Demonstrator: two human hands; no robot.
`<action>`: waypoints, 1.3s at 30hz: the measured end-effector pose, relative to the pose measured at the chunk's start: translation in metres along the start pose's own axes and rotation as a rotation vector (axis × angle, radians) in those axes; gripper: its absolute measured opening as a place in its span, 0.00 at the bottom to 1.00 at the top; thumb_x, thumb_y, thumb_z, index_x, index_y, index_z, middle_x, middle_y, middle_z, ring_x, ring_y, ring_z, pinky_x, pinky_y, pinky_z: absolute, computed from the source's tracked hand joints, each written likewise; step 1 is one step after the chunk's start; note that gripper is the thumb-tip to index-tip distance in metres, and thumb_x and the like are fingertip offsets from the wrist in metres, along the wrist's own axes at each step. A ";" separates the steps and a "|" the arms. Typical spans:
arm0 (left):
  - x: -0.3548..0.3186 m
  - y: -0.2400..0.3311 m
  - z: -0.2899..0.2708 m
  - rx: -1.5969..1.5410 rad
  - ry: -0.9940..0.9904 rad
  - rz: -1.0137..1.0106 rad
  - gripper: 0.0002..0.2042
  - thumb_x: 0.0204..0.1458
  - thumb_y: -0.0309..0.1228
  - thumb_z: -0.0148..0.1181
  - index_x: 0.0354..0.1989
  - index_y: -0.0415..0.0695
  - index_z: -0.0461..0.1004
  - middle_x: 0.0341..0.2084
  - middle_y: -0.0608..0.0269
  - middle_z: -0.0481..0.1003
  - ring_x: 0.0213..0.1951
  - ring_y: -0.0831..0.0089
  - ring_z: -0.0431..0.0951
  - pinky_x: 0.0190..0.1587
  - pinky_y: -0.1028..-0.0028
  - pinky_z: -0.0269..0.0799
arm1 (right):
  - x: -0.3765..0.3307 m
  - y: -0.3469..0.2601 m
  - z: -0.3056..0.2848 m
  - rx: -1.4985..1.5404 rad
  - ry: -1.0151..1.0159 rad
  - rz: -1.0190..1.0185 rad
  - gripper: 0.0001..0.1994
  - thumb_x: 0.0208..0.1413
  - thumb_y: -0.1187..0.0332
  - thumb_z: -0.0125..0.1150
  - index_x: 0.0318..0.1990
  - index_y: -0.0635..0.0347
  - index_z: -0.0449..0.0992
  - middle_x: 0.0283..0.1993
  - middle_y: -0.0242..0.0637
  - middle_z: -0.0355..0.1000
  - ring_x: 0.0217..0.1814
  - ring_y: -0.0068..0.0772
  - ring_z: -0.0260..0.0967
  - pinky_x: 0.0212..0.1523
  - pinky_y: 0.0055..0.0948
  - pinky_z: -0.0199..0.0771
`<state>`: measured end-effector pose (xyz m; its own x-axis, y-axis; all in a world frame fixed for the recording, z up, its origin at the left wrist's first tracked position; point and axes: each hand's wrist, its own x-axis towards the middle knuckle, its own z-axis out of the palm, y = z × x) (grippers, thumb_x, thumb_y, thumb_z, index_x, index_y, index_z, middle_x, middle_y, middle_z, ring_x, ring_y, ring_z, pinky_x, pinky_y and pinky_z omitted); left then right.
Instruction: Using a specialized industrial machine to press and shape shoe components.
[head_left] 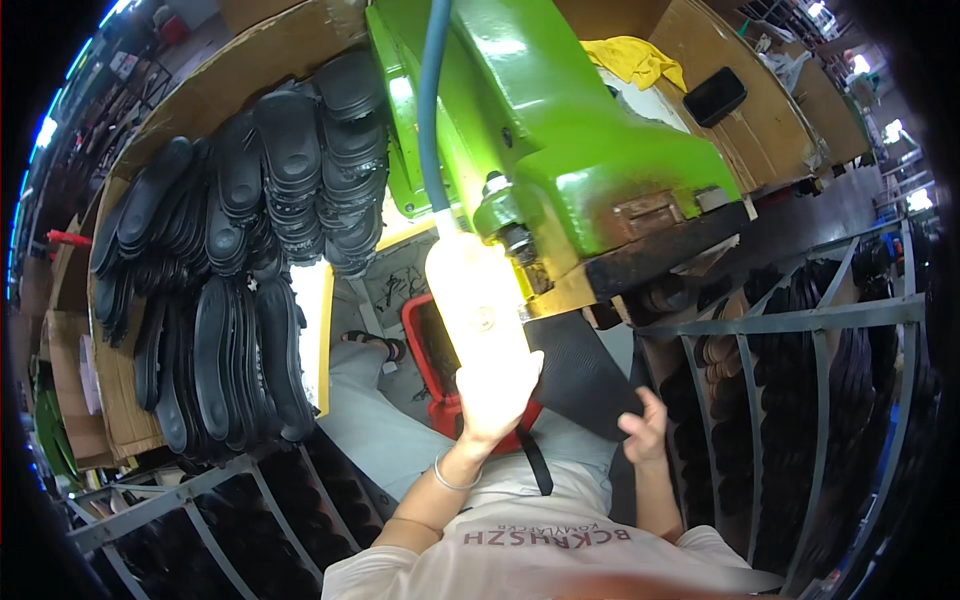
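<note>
The black textured piece [582, 372], probably a sole, lies aslant below the front of the green machine [600, 150], between the two hands; the right hand [646, 432] has its fingers apart and half curled at the outer edge, contact unclear; the left hand [498, 398] is washed out by the lamp [478, 305], so I cannot tell its fingers' state; best to support both ends evenly, guide smoothly and keep fingertips clear of the machine.

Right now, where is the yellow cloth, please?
In the head view, the cloth lies at upper right, beside the green machine, left of a black rectangular object.
</note>
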<state>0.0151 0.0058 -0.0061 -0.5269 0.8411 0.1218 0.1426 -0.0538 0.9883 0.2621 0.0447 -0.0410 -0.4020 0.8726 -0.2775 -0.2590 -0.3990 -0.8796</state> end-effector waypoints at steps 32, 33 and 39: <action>-0.043 -0.014 -0.114 -0.060 0.228 -0.185 0.10 0.40 0.16 0.65 0.32 0.34 0.75 0.27 0.60 0.77 0.29 0.78 0.76 0.34 0.78 0.72 | 0.118 -0.026 0.101 -0.455 -0.323 -0.379 0.25 0.46 0.79 0.57 0.55 0.72 0.63 0.54 0.42 0.65 0.56 0.32 0.62 0.58 0.30 0.58; -0.038 -0.009 -0.102 -0.073 0.230 -0.149 0.10 0.40 0.16 0.66 0.33 0.34 0.76 0.28 0.59 0.78 0.29 0.77 0.76 0.34 0.78 0.73 | 0.122 -0.030 0.090 -0.484 -0.309 -0.417 0.24 0.46 0.81 0.57 0.55 0.71 0.63 0.53 0.41 0.65 0.54 0.32 0.64 0.57 0.30 0.61; 0.013 0.012 -0.036 0.245 0.051 0.310 0.11 0.42 0.22 0.66 0.35 0.34 0.77 0.26 0.57 0.79 0.28 0.77 0.78 0.31 0.79 0.72 | 0.153 -0.075 0.033 -0.139 -0.150 -0.506 0.18 0.51 0.80 0.52 0.51 0.72 0.66 0.50 0.40 0.68 0.49 0.27 0.67 0.53 0.26 0.64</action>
<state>-0.0199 -0.0031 0.0102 -0.4673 0.7772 0.4214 0.4935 -0.1661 0.8537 0.1908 0.1988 -0.0050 -0.3806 0.8922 0.2432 -0.3383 0.1105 -0.9345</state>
